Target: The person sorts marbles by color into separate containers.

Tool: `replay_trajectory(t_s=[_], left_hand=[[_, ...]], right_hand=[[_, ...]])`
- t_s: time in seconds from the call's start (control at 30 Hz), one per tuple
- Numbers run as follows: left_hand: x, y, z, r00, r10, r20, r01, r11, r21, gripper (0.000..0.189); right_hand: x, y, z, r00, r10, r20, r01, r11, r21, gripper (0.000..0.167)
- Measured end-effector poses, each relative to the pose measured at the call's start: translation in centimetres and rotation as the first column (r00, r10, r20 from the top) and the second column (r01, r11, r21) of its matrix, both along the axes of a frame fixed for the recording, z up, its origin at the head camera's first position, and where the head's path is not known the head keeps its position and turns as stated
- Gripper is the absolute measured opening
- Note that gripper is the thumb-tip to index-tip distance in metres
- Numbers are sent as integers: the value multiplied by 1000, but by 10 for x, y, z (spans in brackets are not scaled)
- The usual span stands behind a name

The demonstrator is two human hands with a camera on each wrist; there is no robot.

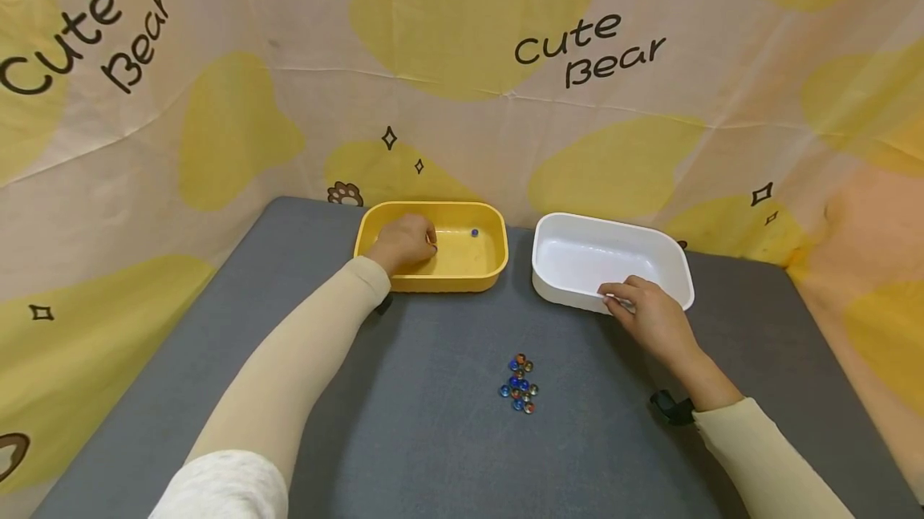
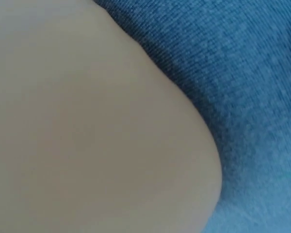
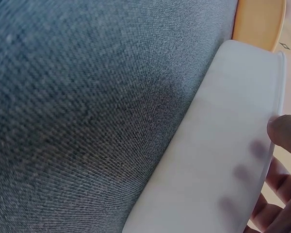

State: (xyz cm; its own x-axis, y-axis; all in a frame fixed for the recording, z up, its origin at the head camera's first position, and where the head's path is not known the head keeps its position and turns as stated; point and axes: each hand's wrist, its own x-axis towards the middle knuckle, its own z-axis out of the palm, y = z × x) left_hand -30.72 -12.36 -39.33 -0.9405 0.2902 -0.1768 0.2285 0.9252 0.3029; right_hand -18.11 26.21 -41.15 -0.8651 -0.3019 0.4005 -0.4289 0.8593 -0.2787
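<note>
My left hand [image 1: 406, 241] reaches down inside the yellow bin [image 1: 447, 284], its fingers curled with a small dark marble [image 1: 435, 247] at the fingertips, mostly hidden. Farther right on that bin's floor lies a blue marble [image 1: 474, 233]. With my right hand [image 1: 653, 322] I pinch the near rim of the white bin [image 1: 570, 294]. In the right wrist view the thumb [image 3: 284, 132] is on the outer side, and fingertips show through the wall from inside. A blurred pale surface fills much of the left wrist view, where no fingers show.
A loose cluster of glass marbles [image 1: 520, 384], blue, orange and clear, lies on the grey tabletop [image 1: 433, 431] in front of the bins. Behind them hangs a patterned cloth [image 1: 462, 118]. The two bins stand side by side with a narrow gap between.
</note>
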Motion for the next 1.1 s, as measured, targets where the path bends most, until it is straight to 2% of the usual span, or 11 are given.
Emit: replay_trajectory(t_s=[0.37,0.67,0.9,1.1], left_hand=[[8,-6,7,1000,-21,-16,21,1000,-2,33],[21,-6,17,997,-51,-65,49,998,-35,36],[33,-3,26,992,-67,-107,67,998,-4,32],[48,0,34,989,-77,-130,85,995,55,33]], right_hand=[[-1,-1,2,1000,3,9,-3,1000,3,17],[0,-2,0,1000,2,9,-2,1000,3,17],[1,-2,1,1000,1,3,-1,1000,1,17],[1,-2,1,1000,0,-9,0,1000,-7,17]])
